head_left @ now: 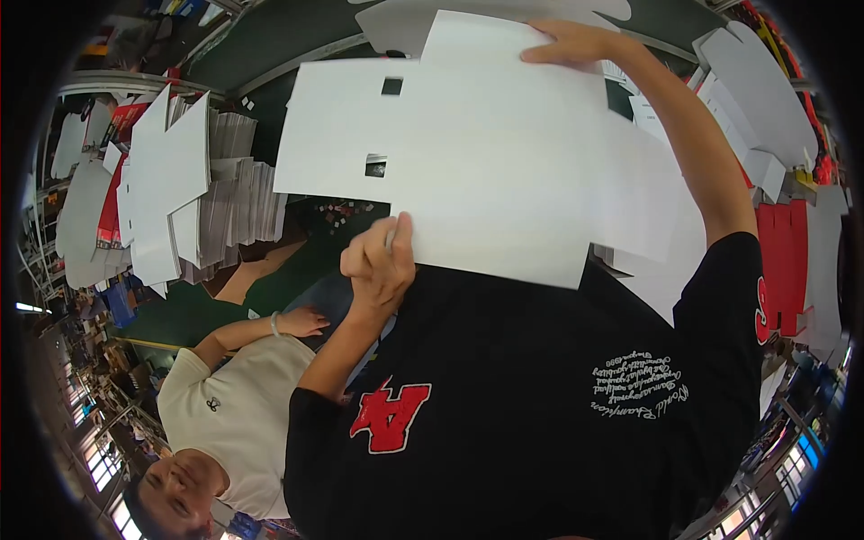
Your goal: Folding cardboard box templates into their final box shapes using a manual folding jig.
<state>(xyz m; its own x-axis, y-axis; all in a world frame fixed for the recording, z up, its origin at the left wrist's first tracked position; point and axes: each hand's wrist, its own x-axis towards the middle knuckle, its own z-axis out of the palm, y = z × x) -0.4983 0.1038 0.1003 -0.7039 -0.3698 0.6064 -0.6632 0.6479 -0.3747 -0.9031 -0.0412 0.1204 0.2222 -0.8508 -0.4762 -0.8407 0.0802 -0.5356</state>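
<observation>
A large white die-cut cardboard sheet [504, 153] with two small square cut-outs lies flat in front of my chest. My left hand [380, 265] is closed at its near left edge, with thumb and fingers pinching the border. At the far right my right hand [576, 43] grips the far edge, thumb and fingers at the rim. Under the sheet's right side lies more white cardboard [652, 193], partly covered. What lies beneath the rest of the sheet is hidden.
On the left of the green table [211, 310] stands a thick stack of cut white cardboard [238, 180]. A co-worker in a cream shirt [243, 409] is at my left, one hand near the table. Red cardboard pieces [781, 261] and grey sheets [765, 99] stand at the right.
</observation>
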